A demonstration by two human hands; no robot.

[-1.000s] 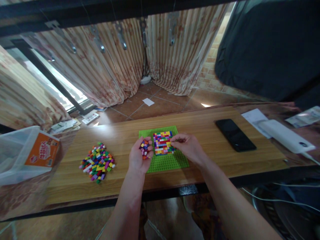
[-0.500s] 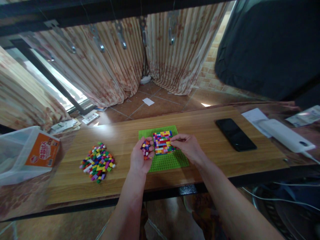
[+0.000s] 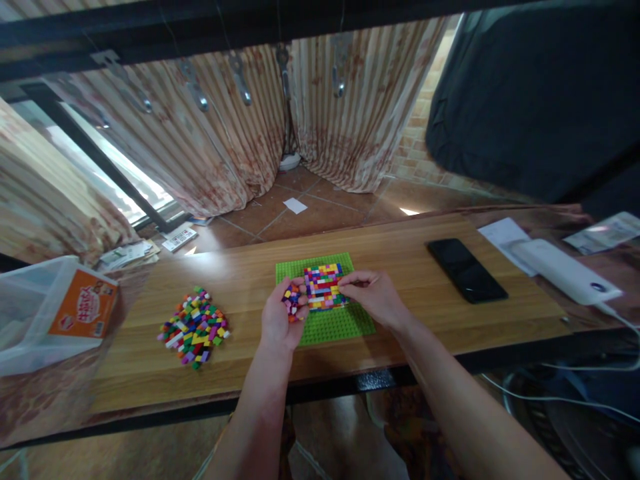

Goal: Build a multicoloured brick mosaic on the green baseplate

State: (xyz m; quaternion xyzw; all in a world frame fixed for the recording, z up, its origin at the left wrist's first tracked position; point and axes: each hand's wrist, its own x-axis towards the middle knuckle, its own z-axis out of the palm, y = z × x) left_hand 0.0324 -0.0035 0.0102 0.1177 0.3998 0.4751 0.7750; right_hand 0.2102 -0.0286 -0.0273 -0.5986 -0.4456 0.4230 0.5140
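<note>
A green studded baseplate (image 3: 335, 327) lies on the wooden board, with a block of many-coloured toy bricks (image 3: 324, 285) built up on it. My left hand (image 3: 281, 317) is cupped palm up over the plate's left side, its fingers curled around several small loose bricks (image 3: 292, 301). From the right, my right hand (image 3: 375, 293) reaches to the right edge of the built block, thumb and forefinger pinched together there. Whatever sits between those fingertips is too small to make out.
A heap of loose bricks (image 3: 196, 328) lies to the left on the wooden board (image 3: 255, 267). Further left stands a clear plastic box (image 3: 30, 333) with an orange label. A black phone (image 3: 467, 270) and a white power bank (image 3: 567, 272) with a cable are on the right.
Both hands keep nearly the same places, the right still pinching at the block's right edge. The whole view has shifted slightly; the bricks look unchanged.
</note>
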